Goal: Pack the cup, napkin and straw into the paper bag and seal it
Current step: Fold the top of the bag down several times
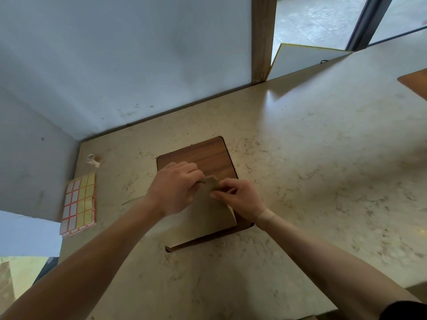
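A brown paper bag (pixel 205 218) stands on a dark wooden board (pixel 208 158) in the middle of the counter. Both hands are at its folded top edge. My left hand (pixel 173 188) grips the top from the left with curled fingers. My right hand (pixel 238 197) pinches the folded flap from the right. Cup, napkin and straw are not visible; the bag's inside is hidden.
A sheet of red-bordered and yellow sticker labels (pixel 79 204) lies at the counter's left edge. A small roll of tape (pixel 92 159) sits behind it near the wall corner. The marble counter (pixel 323 181) stretches to the right, with a wooden board corner (pixel 416 82) at far right.
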A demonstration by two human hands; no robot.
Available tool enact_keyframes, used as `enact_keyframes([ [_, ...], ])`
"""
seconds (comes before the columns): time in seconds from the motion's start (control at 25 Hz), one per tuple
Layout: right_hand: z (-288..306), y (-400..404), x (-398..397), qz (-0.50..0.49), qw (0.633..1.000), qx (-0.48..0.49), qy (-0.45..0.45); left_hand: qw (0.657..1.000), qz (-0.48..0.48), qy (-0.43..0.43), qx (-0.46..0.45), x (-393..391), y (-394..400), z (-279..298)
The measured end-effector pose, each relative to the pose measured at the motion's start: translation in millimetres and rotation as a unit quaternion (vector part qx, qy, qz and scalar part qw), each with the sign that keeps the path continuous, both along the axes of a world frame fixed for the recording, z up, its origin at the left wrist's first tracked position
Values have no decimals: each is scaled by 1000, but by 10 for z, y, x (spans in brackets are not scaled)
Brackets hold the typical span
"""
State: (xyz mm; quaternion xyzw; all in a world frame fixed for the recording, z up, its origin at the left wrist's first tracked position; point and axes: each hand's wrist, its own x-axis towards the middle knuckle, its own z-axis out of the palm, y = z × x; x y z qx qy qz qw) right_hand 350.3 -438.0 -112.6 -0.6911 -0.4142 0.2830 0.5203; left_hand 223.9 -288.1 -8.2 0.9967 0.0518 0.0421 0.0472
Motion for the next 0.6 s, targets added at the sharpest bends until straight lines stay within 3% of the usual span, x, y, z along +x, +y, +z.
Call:
enact_keyframes([
  [0.32,-742,-316,-252,-27,985,-163,-54,1000,-21,2,-11,-107,-71,-55],
  [0.6,-922,-444,-202,30,970,-182,-160,999,-38,-3,-16,-149,-118,-49],
])
